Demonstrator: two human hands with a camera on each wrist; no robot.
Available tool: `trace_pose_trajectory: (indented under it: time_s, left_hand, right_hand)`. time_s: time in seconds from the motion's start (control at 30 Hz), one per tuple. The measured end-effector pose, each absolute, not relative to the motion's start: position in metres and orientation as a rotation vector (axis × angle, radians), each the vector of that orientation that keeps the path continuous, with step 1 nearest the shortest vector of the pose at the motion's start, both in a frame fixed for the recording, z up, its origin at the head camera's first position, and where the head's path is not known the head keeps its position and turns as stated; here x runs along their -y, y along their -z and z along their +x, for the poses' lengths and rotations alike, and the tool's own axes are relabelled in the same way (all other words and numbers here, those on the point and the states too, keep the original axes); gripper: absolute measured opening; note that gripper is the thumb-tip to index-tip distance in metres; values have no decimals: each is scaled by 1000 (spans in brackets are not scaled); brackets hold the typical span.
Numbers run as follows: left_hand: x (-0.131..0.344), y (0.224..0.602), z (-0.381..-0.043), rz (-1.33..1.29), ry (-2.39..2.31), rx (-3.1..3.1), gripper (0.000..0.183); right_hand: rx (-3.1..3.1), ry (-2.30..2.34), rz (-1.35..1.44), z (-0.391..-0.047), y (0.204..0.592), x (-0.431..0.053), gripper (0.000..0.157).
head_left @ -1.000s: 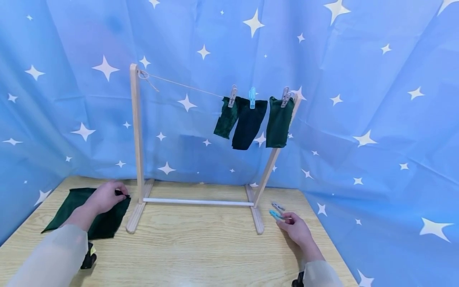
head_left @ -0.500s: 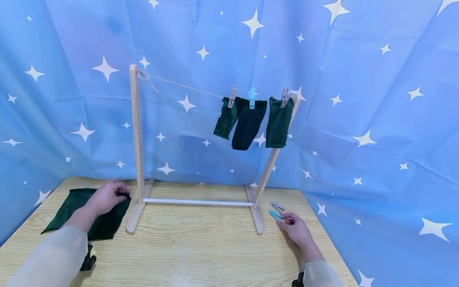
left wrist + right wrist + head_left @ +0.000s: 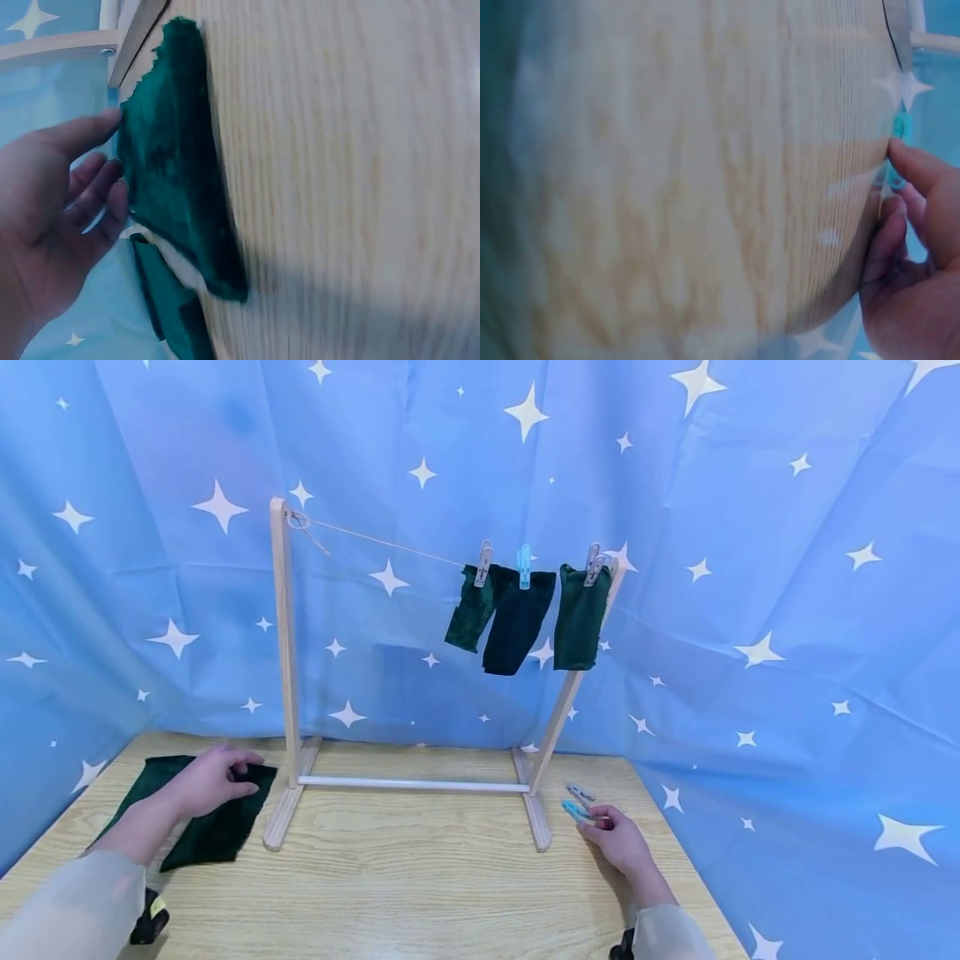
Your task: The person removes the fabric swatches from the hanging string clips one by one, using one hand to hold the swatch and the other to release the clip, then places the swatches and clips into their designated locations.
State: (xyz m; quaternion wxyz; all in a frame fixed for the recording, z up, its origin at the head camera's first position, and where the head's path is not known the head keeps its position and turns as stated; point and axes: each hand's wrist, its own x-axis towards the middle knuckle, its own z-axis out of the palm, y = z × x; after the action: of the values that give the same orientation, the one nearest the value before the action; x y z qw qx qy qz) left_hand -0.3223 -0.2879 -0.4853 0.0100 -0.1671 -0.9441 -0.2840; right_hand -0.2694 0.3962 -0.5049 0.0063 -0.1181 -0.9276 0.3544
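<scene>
On the table at the left, my left hand (image 3: 204,787) hovers over a dark green cloth (image 3: 217,839), thumb and fingers apart with nothing between them. In the left wrist view the fingers are beside the edge of the green cloth (image 3: 169,157); whether they touch it I cannot tell. More green cloth (image 3: 153,775) lies to the left, partly behind the hand. At the right, my right hand (image 3: 621,847) pinches a light blue clothespin (image 3: 574,811) between thumb and fingers, low over the table. A grey clothespin (image 3: 581,793) lies just beyond it.
A wooden drying rack (image 3: 285,643) stands mid-table, with a string (image 3: 382,541) tied across its posts. Toward its right end hang three green cloths (image 3: 517,622), held by two grey clothespins (image 3: 483,564) and a blue clothespin (image 3: 524,567). A starry blue curtain (image 3: 420,435) closes the back.
My left hand has let go of the cloth's far right corner, spread its thumb and fingers, and shifted slightly left. My right hand stays put with the blue clothespin.
</scene>
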Motion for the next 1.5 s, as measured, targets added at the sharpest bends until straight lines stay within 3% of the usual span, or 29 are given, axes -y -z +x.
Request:
trace_pose_trajectory:
  time_s: [0.17,0.5,0.67,0.9,1.5]
  left_hand:
    - [293,483,-316,-593,872,3131,72]
    - [293,478,-309,-579,896,3172,85]
    - [298,469,-294,-559,903,3274,95]
    - [301,470,-281,-568,943,3332,92]
    - [299,471,-291,-584,1005,3329,97]
  right_hand:
    - [2907,-1106,-385,-270,506,-398,40]
    - [2911,-1113,-373,-268,505,-398,50]
    - [2902,-1133,-353,-268,504,-397,47]
    - [2893,-1105,-338,-269,506,-401,40]
    - [2886,-1109,-371,-266,502,-395,42]
